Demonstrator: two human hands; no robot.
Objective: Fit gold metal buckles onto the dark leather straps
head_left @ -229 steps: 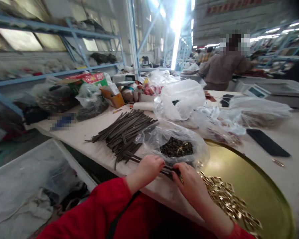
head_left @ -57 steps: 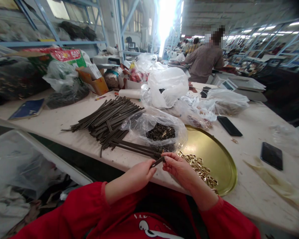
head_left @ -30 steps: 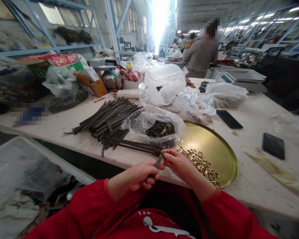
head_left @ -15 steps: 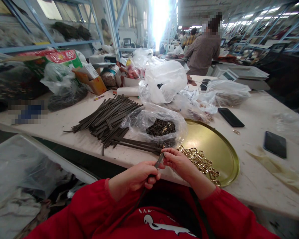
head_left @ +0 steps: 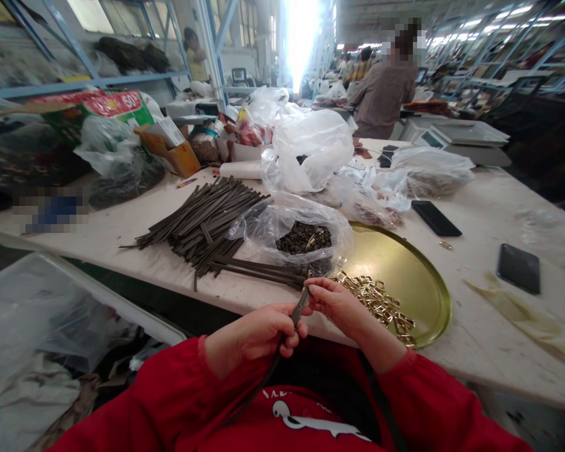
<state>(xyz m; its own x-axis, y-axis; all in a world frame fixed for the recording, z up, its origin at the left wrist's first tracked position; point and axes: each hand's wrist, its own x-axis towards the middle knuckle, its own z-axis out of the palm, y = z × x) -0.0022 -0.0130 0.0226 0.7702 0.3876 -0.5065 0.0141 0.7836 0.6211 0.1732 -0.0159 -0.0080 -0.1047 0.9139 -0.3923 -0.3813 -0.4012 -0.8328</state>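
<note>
- On the left of the pale desk (head_left: 113,235), a loose pile of narrow, flat, dark brown strips (head_left: 202,226) lay fanned out, a few more reaching rightward along the near edge.
- The left hand (head_left: 263,333) curled its thumb and fingers round one slim, dark brown flat strip (head_left: 299,309), which slanted up before the desk's near edge.
- Beyond the hands, a crumpled, clear plastic bag (head_left: 266,231) gaped around small dark pieces (head_left: 302,238).
- The right hand (head_left: 339,307) pinched the held strip's upper end; the step in hand seemed to be working that end, the next move calling for a steady left grip and fine right fingertip control.
- Farther right, gold-coloured rectangular metal buckles (head_left: 375,297) lay heaped on a shiny, round-edged, gold-coloured tray (head_left: 405,263).
</note>
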